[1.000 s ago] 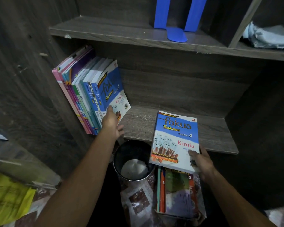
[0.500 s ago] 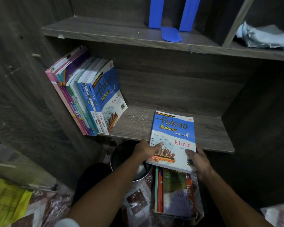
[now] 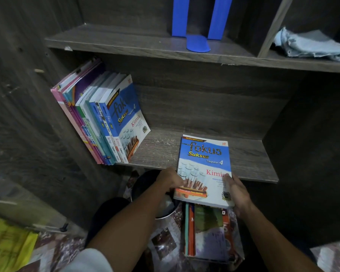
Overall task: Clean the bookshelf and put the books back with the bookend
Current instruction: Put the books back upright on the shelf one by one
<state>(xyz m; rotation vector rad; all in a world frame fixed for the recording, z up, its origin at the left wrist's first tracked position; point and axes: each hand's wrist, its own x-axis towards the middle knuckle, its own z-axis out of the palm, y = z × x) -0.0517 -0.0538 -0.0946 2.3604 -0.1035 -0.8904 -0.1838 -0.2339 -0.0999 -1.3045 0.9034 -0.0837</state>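
Dark wood-grain bookshelf (image 3: 204, 154) already carries a leaning row of colourful textbooks (image 3: 106, 122), up-left of the fingers. A floor stack of books (image 3: 206, 232) waits below them, and the blue metal bookend (image 3: 197, 36) stands unused above. Both arms reach forward, left hand (image 3: 170, 180) and right hand (image 3: 238, 191) clamping the blue-and-white Kimia textbook (image 3: 204, 165) over the shelf's front edge.

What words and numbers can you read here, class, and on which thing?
"PELANGI BESTSELLER": held book, top edge.
"fokus Sukses": held book; leaning book too.
"Tingkatan 4": both covers.
"Kimia": both covers.
Spines and small print: mostly too small or blurred.
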